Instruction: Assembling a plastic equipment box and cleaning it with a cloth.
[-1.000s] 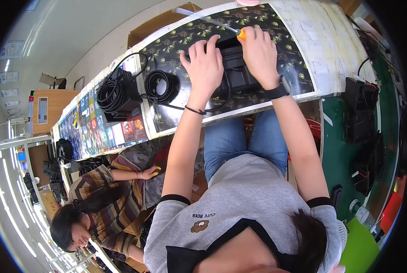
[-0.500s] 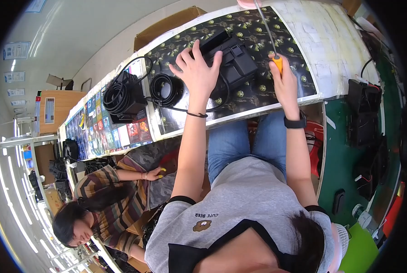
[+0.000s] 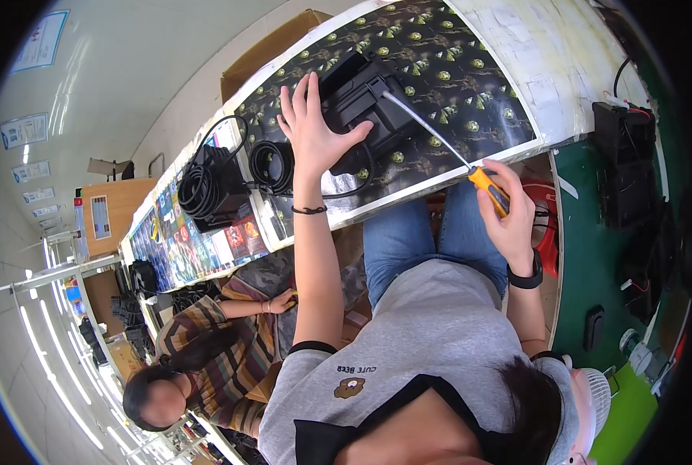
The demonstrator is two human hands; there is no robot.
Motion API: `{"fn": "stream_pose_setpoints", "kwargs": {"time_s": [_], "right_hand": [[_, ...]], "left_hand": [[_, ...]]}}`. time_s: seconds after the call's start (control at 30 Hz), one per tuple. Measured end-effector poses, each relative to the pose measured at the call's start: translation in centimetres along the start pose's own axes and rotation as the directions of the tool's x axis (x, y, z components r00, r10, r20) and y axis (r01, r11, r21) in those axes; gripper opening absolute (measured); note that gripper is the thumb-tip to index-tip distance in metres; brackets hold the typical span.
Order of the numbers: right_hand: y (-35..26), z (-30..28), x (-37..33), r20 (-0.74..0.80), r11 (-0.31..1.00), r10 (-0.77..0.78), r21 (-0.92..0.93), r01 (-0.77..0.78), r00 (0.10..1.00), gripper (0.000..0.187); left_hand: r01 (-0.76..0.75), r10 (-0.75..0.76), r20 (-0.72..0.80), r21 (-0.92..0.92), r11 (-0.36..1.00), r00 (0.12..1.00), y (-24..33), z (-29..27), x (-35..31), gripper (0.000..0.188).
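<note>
Black device (image 3: 370, 107) lies on worktop (image 3: 516, 62), just right of left hand (image 3: 312, 138); fingers there spread open, thumb over device's near edge, contact unclear; right hand (image 3: 510, 213) apart from device, fingers closed round orange-handled screwdriver (image 3: 485, 186), tip over device; coiled black cable (image 3: 286, 167) left of left hand

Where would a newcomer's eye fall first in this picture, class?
First, the yellow-handled screwdriver in the right hand, its tip over the black device on the bench. Next, the left hand spreads wide at the device's left side. Farther left sits coiled black cable.
</note>
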State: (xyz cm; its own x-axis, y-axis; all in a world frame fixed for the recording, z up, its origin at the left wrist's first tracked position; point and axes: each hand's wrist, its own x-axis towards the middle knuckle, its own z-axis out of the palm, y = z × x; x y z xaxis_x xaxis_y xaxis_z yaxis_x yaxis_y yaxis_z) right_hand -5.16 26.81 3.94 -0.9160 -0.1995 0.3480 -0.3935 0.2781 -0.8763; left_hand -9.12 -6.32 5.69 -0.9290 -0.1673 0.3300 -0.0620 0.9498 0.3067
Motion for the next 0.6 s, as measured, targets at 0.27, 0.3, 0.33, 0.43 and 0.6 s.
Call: {"fn": "stream_pose_setpoints", "kwargs": {"time_s": [0.27, 0.3, 0.33, 0.43, 0.6], "right_hand": [[-0.9, -1.1, -0.2, 0.098, 0.943, -0.133, -0.294, 0.156, 0.986, 0.032], [-1.0, -0.9, -0.1, 0.088, 0.936, -0.162, -0.302, 0.181, 0.983, 0.031], [-1.0, -0.8, 0.0, 0.08, 0.928, -0.191, -0.309, 0.206, 0.978, 0.029], [-1.2, -0.8, 0.1, 0.07, 0.916, -0.245, -0.31, 0.255, 0.967, 0.029], [-1.5, -0.9, -0.2, 0.045, 0.903, -0.266, -0.339, 0.265, 0.963, 0.03]], "left_hand": [[-0.013, 0.015, -0.056, 0.027, 1.0, 0.998, 0.5, 0.2, -0.2, 0.121], [-0.025, 0.025, -0.076, 0.007, 1.0, 0.997, 0.5, 0.3, -0.2, 0.122], [-0.019, 0.02, -0.078, 0.007, 1.0, 0.997, 0.4, 0.4, -0.1, 0.12], [-0.015, 0.017, -0.102, 0.019, 1.0, 0.995, 0.3, 0.4, 0.1, 0.115], [0.075, -0.047, -0.171, 0.164, 0.984, 0.984, 1.6, 1.0, 0.3, 0.1]]}}
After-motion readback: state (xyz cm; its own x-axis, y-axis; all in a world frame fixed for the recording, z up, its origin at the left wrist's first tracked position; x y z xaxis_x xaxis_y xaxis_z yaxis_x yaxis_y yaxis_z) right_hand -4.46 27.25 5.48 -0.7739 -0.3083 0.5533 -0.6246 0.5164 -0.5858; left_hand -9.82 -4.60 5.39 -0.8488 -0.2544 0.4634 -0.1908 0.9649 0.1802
